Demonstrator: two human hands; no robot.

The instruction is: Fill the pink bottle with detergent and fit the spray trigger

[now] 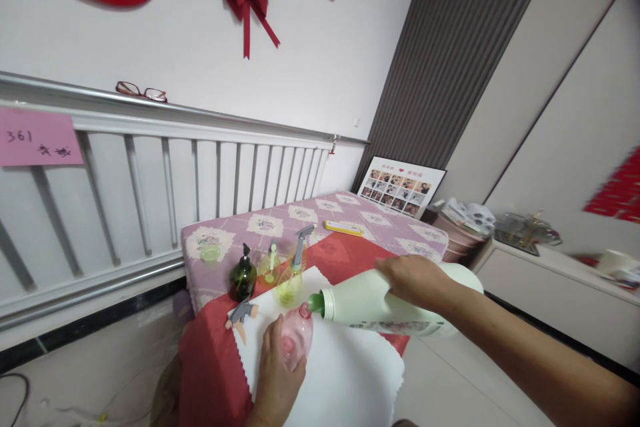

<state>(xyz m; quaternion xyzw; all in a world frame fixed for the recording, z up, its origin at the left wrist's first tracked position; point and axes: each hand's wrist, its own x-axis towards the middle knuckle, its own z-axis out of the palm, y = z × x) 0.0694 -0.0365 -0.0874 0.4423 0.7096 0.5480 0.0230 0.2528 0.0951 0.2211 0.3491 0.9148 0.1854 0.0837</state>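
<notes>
My left hand is wrapped round a pink clear spray bottle whose neck stands uncovered and leans to the right. My right hand grips the handle of a large pale green detergent jug, tipped on its side. The jug's green spout is right at the bottle's mouth; whether liquid is flowing I cannot tell. A grey and peach spray head lies on the white mat, left of the pink bottle. Behind it stand a dark green pump bottle, a yellowish pump bottle and a clear spray bottle with yellow liquid.
A white mat and red cloth cover part of the table with its purple floral cloth. A green cap and a yellow-edged box lie on it. Behind are a radiator and a photo board.
</notes>
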